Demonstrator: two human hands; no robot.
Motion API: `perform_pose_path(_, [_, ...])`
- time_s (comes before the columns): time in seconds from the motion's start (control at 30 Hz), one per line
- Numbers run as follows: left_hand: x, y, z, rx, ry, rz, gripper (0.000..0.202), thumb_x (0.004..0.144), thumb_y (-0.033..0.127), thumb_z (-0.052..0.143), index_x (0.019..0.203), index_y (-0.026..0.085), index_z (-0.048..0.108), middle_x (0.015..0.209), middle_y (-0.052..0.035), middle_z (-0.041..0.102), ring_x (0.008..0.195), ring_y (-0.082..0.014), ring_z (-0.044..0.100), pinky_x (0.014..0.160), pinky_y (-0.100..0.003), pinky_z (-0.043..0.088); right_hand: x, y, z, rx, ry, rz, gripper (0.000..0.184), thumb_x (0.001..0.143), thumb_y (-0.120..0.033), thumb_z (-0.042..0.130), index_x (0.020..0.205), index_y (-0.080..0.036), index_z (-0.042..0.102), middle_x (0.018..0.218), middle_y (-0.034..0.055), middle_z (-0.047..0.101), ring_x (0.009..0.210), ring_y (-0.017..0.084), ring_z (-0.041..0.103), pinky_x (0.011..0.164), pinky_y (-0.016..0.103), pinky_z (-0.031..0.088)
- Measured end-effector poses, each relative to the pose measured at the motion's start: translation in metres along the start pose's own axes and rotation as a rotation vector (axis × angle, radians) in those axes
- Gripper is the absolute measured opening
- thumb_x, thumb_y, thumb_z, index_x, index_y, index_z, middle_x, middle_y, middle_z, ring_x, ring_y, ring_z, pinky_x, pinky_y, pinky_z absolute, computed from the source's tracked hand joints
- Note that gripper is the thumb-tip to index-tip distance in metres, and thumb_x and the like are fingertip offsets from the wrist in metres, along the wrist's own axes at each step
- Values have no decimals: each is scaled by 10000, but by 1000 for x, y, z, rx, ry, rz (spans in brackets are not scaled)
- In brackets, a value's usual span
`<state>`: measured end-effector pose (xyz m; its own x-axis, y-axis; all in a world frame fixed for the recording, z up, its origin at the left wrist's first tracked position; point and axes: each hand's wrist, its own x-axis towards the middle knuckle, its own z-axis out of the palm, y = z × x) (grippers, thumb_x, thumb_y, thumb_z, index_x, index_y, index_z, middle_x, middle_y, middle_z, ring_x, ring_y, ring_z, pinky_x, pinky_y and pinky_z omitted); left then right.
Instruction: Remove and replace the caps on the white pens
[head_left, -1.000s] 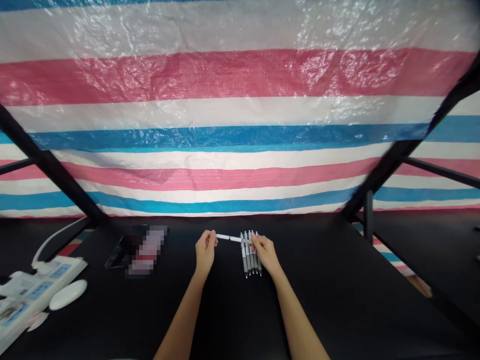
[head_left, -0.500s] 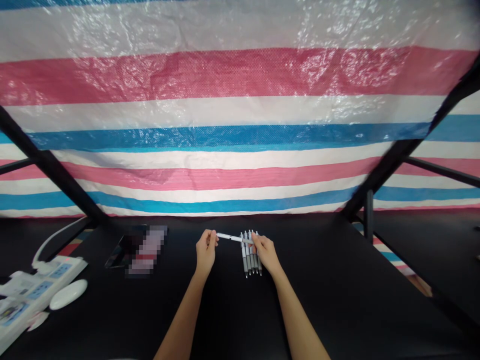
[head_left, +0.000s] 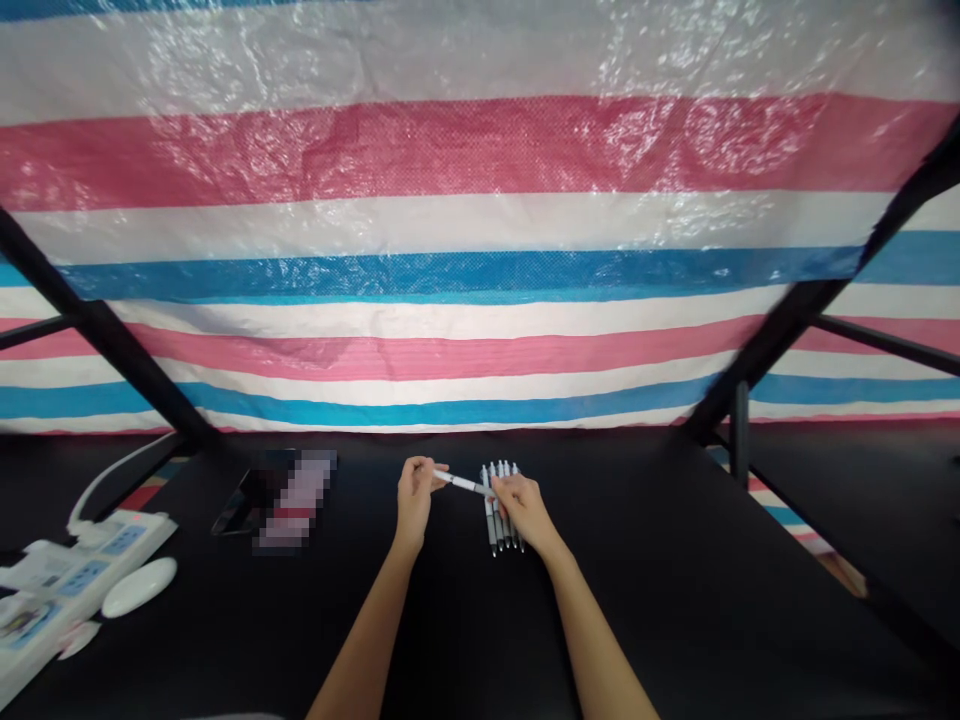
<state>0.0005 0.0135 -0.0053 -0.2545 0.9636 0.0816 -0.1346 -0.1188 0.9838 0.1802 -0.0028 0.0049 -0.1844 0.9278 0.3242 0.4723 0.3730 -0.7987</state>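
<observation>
1. In the head view, the retractable pen point(head_left: 465, 484) has been tipped a little more steeply than half a second ago; its lower end, at the right hand point(head_left: 525, 508), has been brought nearer and slightly leftward, while the left hand point(head_left: 414, 500) has been moved a touch rightward, its fingers reaching further out.
2. The pen's grey lower part is pinched between right thumb and fingers; its white upper end is met by the left thumb and fingers, though whether it is firmly squeezed there cannot be told.
3. The pen is thus judged to be under adjustment between both hands, not laid down; it is held above the table, its lower end overlapping the row of five pens point(head_left: 499, 525), which appears unshifted and is partly covered by the right hand.
4. Wide room is offered by the black tabletop point(head_left: 637, 570) right of the right forearm; a smaller gap is left between the left hand and the dark flat device point(head_left: 247, 500); the far edge is bounded by the striped sheet point(head_left: 450, 360), the sides by black frame bars point(head_left: 757, 363); the power strip point(head_left: 101, 560) is well apart.
</observation>
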Motion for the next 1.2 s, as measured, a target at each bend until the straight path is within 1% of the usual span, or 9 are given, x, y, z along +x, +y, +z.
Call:
perform_pose_path(0.1, [0, 0, 0, -137, -49, -57, 471, 687, 456, 659, 1011, 204, 428, 930, -82, 685, 780, -183, 676, 727, -333, 514, -2, -7, 5, -27, -54, -37, 618, 893, -486, 374, 357, -201, 489, 586, 4, 633, 671, 155, 583, 753, 281, 361])
perform_pose_path(0.3, [-3, 1, -1, -334, -149, -71, 559, 761, 422, 617, 1223, 291, 332, 1126, -86, 636, 916, -167, 657, 861, -368, 493, -7, -22, 15, -17, -189, -107, 573, 895, -463, 406, 406, -206, 555, 645, 5, 648, 719, 158, 569, 814, 317, 312])
perform_pose_path(0.47, [-9, 6, 6, -328, -207, -145, 674, 815, 430, 554, 1351, 362, 150, 1169, -87, 623, 836, -154, 676, 786, -347, 534, -10, -29, 23, -55, -261, -140, 543, 899, -435, 423, 428, -208, 570, 654, -6, 650, 722, 155, 551, 792, 324, 301])
perform_pose_path(0.6, [-11, 12, 7, -354, -188, -226, 803, 812, 415, 570, 1391, 378, 16, 1143, -102, 640, 655, -122, 679, 610, -253, 556, -10, -28, 20, -38, -268, -150, 532, 893, -437, 434, 436, -208, 579, 639, -5, 649, 719, 154, 560, 790, 311, 315])
perform_pose_path(0.7, [-10, 15, 7, -321, -199, -274, 786, 793, 405, 600, 1398, 337, 102, 1076, -111, 670, 530, -96, 655, 495, -186, 523, -6, -20, 9, 10, -196, -124, 519, 886, -450, 438, 456, -206, 596, 642, 6, 650, 689, 155, 574, 776, 303, 346])
perform_pose_path(0.8, [-9, 13, 8, -285, -237, -311, 654, 785, 404, 608, 1333, 274, 276, 1008, -115, 693, 486, -90, 643, 435, -145, 483, -3, -10, -5, 92, -22, -65, 510, 870, -487, 435, 479, -206, 601, 679, 29, 658, 714, 177, 587, 758, 309, 380])
perform_pose_path(0.9, [-9, 11, 11, -256, -254, -337, 555, 763, 401, 631, 1218, 231, 363, 930, -104, 711, 436, -89, 621, 388, -138, 453, 0, -2, -14, 177, 118, 1, 515, 861, -520, 421, 484, -212, 587, 665, 36, 653, 731, 192, 587, 762, 317, 397])
perform_pose_path(1.07, [-12, 11, 14, -241, -287, -358, 485, 718, 427, 663, 1060, 206, 401, 839, -78, 713, 387, -89, 586, 340, -142, 411, 0, 7, -14, 271, 224, 110, 509, 847, -549, 423, 516, -200, 592, 628, 39, 632, 681, 196, 582, 756, 325, 404])
perform_pose_path(1.2, [-10, 10, 12, -289, -290, -304, 496, 761, 486, 589, 1134, 217, 406, 736, -19, 676, 292, -31, 454, 277, -113, 287, 2, 13, -13, 338, 304, 196, 522, 808, -595, 451, 531, -184, 616, 599, 43, 620, 634, 190, 566, 694, 308, 413])
